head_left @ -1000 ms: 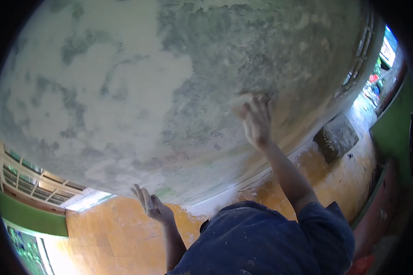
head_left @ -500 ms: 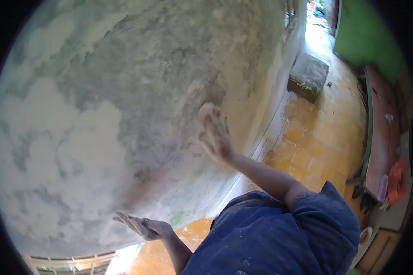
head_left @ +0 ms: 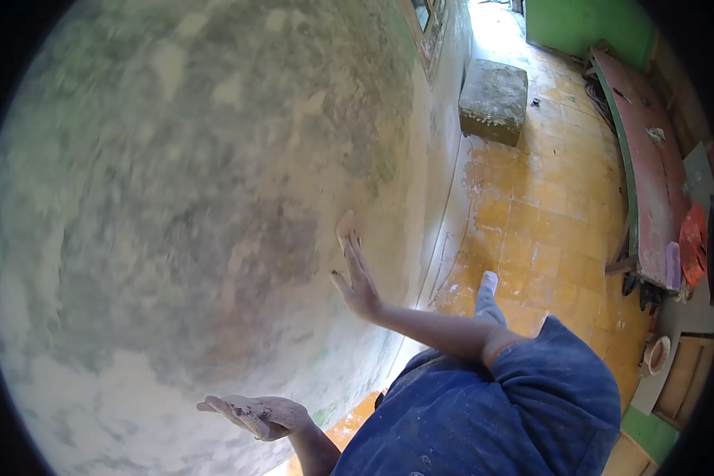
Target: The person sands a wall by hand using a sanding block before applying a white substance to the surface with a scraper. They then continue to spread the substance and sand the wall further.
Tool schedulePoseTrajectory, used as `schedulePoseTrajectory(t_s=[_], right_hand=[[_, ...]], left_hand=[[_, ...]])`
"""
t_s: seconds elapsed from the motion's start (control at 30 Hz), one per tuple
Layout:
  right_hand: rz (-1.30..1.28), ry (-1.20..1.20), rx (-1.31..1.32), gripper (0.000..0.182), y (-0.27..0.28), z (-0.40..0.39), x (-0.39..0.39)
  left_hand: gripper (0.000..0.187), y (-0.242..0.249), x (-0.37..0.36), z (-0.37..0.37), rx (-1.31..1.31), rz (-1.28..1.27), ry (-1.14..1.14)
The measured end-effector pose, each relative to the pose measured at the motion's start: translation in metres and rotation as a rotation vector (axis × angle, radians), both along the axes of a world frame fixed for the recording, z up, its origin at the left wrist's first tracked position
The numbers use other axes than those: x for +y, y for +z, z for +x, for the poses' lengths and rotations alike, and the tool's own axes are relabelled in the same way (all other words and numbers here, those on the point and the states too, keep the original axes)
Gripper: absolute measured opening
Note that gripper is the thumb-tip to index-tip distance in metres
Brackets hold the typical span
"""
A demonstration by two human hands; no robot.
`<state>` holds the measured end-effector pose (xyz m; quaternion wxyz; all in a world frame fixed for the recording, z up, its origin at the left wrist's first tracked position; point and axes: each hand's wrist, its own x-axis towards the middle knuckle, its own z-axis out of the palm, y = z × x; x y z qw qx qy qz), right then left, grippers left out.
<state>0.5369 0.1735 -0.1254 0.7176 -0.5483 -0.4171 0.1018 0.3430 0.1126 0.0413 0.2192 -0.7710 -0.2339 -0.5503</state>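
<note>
My right hand [head_left: 358,278] reaches up against the patchy grey wall [head_left: 166,262], fingers stretched and thumb apart. Under its fingertips a pale, rounded flat piece [head_left: 346,224] lies against the wall; its exact kind is hard to tell. Lower down, my left hand [head_left: 274,414] is held out in front of the wall, fingers extended and coated with pale residue. It carries a pale, putty-like lump [head_left: 250,424], partly hidden by the fingers. Whitish smeared patches cover parts of the wall around both hands.
A rough concrete block [head_left: 493,99] stands on the yellow tiled floor [head_left: 563,230] by the wall. To the right is a long reddish bench [head_left: 642,166] with a red bag [head_left: 692,246] near its end. A pale bowl [head_left: 656,355] is close to my blue sleeve.
The view has swung, showing more floor on the right and my foot. My right hand sits lower on the wall with its thumb spread; my left hand is still held out low.
</note>
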Motion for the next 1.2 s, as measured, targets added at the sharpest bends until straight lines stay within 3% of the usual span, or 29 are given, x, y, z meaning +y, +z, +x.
schedulePoseTrajectory(t_s=[0.13, 0.2, 0.3, 0.37, 0.43, 0.5, 0.57, 0.6, 0.67, 0.7, 0.77, 0.83, 0.9, 0.97, 1.07, 1.13, 1.2], right_hand=[[-0.113, -0.03, 0.221, 0.062, -0.049, 0.055, 0.048], [-0.12, -0.034, 0.335, 0.061, -0.075, 0.106, 0.084], [0.302, 0.155, 1.237, 0.046, -0.112, 0.18, 0.118], [-0.135, -0.14, 0.82, 0.039, -0.137, 0.224, 0.139], [-0.218, -0.132, 0.786, 0.04, -0.147, 0.26, 0.146], [-0.059, -0.119, 0.884, 0.039, -0.183, 0.282, 0.165], [-0.192, -0.042, 1.219, 0.037, -0.17, 0.302, 0.159], [-0.194, -0.008, 1.224, 0.037, -0.164, 0.306, 0.156], [-0.316, -0.098, 0.909, 0.039, -0.156, 0.306, 0.148], [-0.312, -0.082, 0.915, 0.039, -0.153, 0.305, 0.141], [-0.354, -0.03, 0.681, 0.038, -0.154, 0.309, 0.123], [-0.198, -0.079, 0.692, 0.037, -0.148, 0.294, 0.111], [-0.226, -0.05, 0.626, 0.038, -0.132, 0.285, 0.094], [-0.068, 0.035, 0.884, 0.043, -0.119, 0.267, 0.085], [-0.027, 0.137, 0.967, 0.052, -0.111, 0.254, 0.081], [-0.148, 0.091, 0.459, 0.058, -0.11, 0.25, 0.086], [-0.184, 0.048, 0.475, 0.059, -0.112, 0.246, 0.098]], left_hand=[[0.041, 0.003, 0.021, 0.071, -0.053, -0.024, 0.053], [0.041, 0.013, 0.04, 0.106, 0.118, 0.031, 0.041], [0.043, 0.022, 0.069, 0.152, 0.098, 0.06, 0.114], [0.039, 0.033, 0.089, 0.19, 0.144, 0.082, 0.139], [0.034, 0.037, 0.105, 0.219, 0.179, 0.139, 0.096], [0.034, 0.034, 0.112, 0.241, 0.207, 0.114, 0.118], [0.033, 0.028, 0.119, 0.258, 0.234, 0.091, 0.138], [0.031, 0.025, 0.123, 0.263, 0.228, 0.054, 0.155], [0.028, 0.017, 0.129, 0.268, 0.189, -0.019, 0.198], [0.028, 0.016, 0.132, 0.269, 0.195, -0.01, 0.21], [0.027, 0.012, 0.137, 0.273, 0.233, -0.043, 0.355], [0.031, 0.009, 0.138, 0.274, 0.262, 0.005, 0.418], [0.036, 0.01, 0.136, 0.274, 0.401, -0.077, 0.526], [0.041, 0.006, 0.137, 0.274, 0.475, -0.044, 0.563], [0.04, 0.001, 0.139, 0.273, 0.549, -0.062, 0.649], [0.041, 0.001, 0.141, 0.276, 0.596, 0.068, 0.745], [0.041, 0.001, 0.143, 0.279, 0.624, 0.084, 0.741]])
